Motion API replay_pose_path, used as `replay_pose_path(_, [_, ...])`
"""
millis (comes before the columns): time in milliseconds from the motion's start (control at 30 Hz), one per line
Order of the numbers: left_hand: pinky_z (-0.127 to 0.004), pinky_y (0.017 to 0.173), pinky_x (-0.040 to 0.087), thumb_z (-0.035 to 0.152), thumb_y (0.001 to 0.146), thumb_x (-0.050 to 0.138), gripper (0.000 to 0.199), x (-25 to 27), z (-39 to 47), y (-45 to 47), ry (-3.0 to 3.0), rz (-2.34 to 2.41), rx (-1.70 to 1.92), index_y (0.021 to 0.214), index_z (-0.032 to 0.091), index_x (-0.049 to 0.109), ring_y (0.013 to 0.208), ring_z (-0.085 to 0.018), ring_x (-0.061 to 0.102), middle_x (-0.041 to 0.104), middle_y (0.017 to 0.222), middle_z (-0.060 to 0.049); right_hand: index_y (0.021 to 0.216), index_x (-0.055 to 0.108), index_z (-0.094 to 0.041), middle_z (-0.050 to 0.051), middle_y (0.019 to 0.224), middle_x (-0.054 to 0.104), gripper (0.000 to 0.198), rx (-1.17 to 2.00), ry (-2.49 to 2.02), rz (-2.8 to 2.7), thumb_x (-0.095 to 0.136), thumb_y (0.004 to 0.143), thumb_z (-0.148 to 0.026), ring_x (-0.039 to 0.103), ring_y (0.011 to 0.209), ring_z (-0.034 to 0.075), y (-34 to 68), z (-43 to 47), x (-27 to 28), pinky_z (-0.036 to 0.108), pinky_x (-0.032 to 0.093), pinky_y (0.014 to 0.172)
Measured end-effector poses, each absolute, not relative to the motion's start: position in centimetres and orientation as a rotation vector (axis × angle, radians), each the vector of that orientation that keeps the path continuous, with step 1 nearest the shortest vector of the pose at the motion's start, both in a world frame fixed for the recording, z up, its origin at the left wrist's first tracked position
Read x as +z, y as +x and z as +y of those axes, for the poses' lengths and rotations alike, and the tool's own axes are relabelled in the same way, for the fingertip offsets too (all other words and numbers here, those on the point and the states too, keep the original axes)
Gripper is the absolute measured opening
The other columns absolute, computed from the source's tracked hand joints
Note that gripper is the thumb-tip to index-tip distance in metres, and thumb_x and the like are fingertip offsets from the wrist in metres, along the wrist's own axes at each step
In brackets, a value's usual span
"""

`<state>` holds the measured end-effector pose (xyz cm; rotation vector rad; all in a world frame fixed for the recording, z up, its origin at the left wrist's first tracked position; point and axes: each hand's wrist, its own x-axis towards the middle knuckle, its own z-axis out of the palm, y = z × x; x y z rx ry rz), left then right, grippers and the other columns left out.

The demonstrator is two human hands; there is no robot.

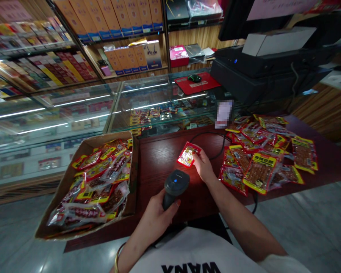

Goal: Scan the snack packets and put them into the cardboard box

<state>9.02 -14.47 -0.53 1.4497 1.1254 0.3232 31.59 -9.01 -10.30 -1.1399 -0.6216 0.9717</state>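
Note:
My left hand (156,218) is wrapped round the handle of a dark barcode scanner (177,182), whose top shows a small blue light. With thumb and fingers, my right hand (203,165) pinches the edge of a small red-bordered snack packet (187,153) above the brown table (156,159). The packet lies ahead of the scanner head, a little apart from it. To the left stands an open cardboard box (133,182) full of snack packets (102,178). A loose pile of similar packets (260,170) spreads over the table right of my right hand.
A black cable (224,146) curves over the table behind my right hand. Beyond are a glass display counter (147,100), a red mouse pad (184,86) with a mouse (194,78), and a dark checkout machine (238,79). Stocked shelves (125,77) line the back.

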Motion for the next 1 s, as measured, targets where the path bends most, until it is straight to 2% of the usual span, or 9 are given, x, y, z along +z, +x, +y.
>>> replay_pose_path(67, [-0.022,0.044,0.037,0.036,0.089,0.06,0.019,-0.5,-14.5,9.0,1.46,1.135,0.332,0.091,0.018,0.061,0.043,-0.012,0.05,0.053,0.05,0.007,0.122,0.061,-0.026,0.005,0.119,0.072,0.05,0.945,-1.172,-0.644,0.07,0.079,-0.052,0.067,0.107,0.025,31.6,-9.0,-10.4,0.04,0.054,0.094])
replay_pose_path(300, [-0.022,0.044,0.036,0.035,0.087,0.062,0.017,-0.3,-14.4,9.2,1.458,1.168,0.365,0.088,0.018,0.063,0.042,-0.013,0.05,0.053,0.048,0.007,0.121,0.06,-0.026,0.005,0.112,0.074,0.05,1.021,-1.149,-0.609,0.07,0.079,-0.053,0.069,0.102,0.026,31.5,-9.2,-10.1,0.041,0.055,0.09])
replay_pose_path(467, [-0.022,0.042,0.036,0.036,0.086,0.063,0.018,-0.4,-14.3,9.1,1.443,1.17,0.37,0.087,0.018,0.063,0.041,-0.012,0.05,0.054,0.048,0.007,0.121,0.062,-0.026,0.004,0.115,0.073,0.05,0.939,-1.182,-0.654,0.07,0.079,-0.052,0.068,0.104,0.024,31.7,-9.1,-10.2,0.04,0.054,0.095])
replay_pose_path(667, [-0.02,0.038,0.038,0.039,0.082,0.066,0.028,-3.0,-14.6,8.5,1.193,1.18,0.503,0.097,0.016,0.061,0.038,-0.01,0.048,0.053,0.054,0.008,0.104,0.065,-0.026,-0.001,0.095,0.074,0.038,0.913,-1.158,-0.419,0.076,0.073,-0.046,0.069,0.089,0.022,31.4,-8.9,-9.7,0.038,0.057,0.084])
replay_pose_path(800, [-0.019,0.035,0.038,0.045,0.077,0.07,0.039,-5.2,-14.5,7.8,0.944,1.228,0.647,0.101,0.015,0.062,0.036,-0.009,0.048,0.055,0.058,0.008,0.094,0.064,-0.027,-0.004,0.087,0.073,0.028,1.08,-0.954,-0.409,0.077,0.072,-0.038,0.069,0.085,0.02,27.2,-5.8,-5.8,0.036,0.056,0.083])
replay_pose_path(900, [-0.02,0.035,0.038,0.049,0.076,0.069,0.041,-6.0,-14.2,7.4,0.906,1.247,0.693,0.1,0.016,0.061,0.037,-0.009,0.048,0.055,0.058,0.008,0.1,0.064,-0.026,-0.003,0.091,0.074,0.031,1.309,-0.827,-0.561,0.075,0.074,-0.04,0.07,0.089,0.022,20.8,-2.2,-2.0,0.039,0.056,0.085])
replay_pose_path(1000, [-0.02,0.036,0.039,0.051,0.074,0.071,0.041,-6.2,-14.1,7.2,0.898,1.251,0.704,0.094,0.017,0.06,0.037,-0.009,0.048,0.055,0.056,0.008,0.118,0.062,-0.027,0.001,0.104,0.074,0.049,1.475,-0.772,-0.834,0.074,0.075,-0.047,0.068,0.101,0.025,14.5,1.0,0.3,0.043,0.054,0.09])
